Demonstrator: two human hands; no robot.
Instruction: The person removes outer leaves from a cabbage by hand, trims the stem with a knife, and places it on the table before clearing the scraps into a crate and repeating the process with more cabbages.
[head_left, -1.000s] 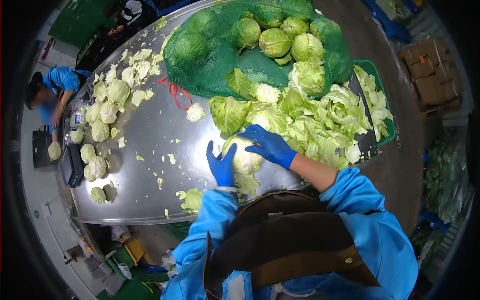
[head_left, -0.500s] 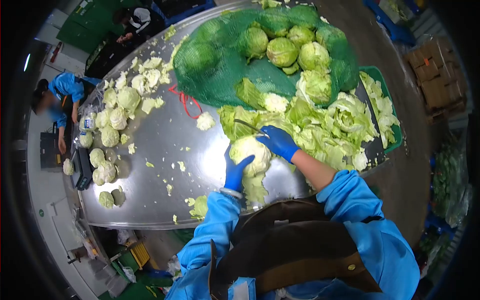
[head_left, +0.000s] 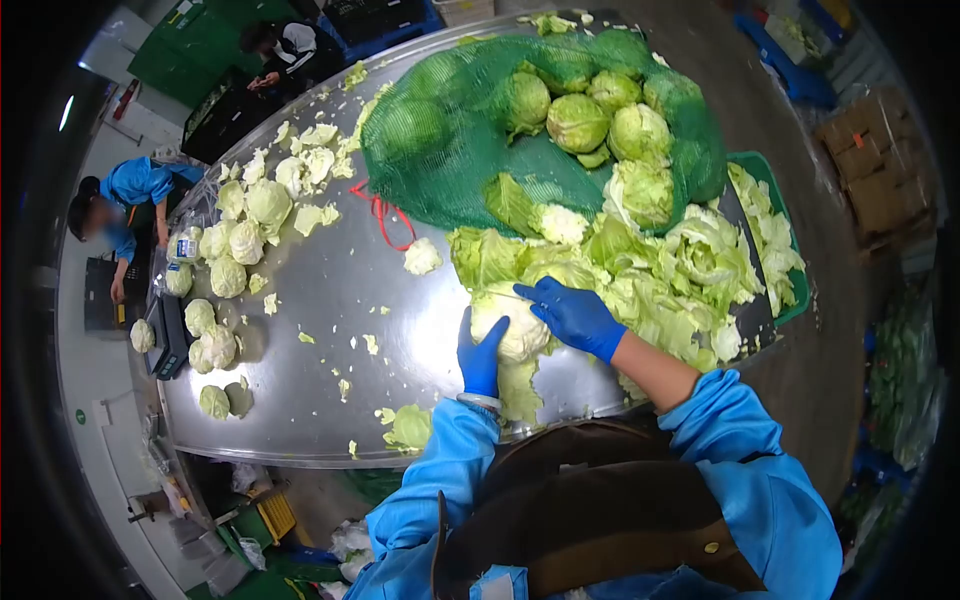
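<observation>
A pale, partly stripped cabbage rests on the steel table close to my body. My left hand grips its left side, thumb on top. From the right, my right hand lies over the cabbage's upper edge, fingers pointing left. It is closed around a knife whose blade showed a moment ago and is now hidden by the hand and cabbage. A loose leaf lies beneath the cabbage, towards me. Trimmed outer leaves are heaped just beyond and to the right of my hands.
A green mesh sack of cabbages lies at the back. Trimmed cabbages and a scale are on the left. A green crate of leaves stands right. Two people work beyond the table's left side.
My right hand has come down and right onto the cabbage, and the knife blade has gone out of sight. My left hand still holds the cabbage. The whole view has shifted slightly.
</observation>
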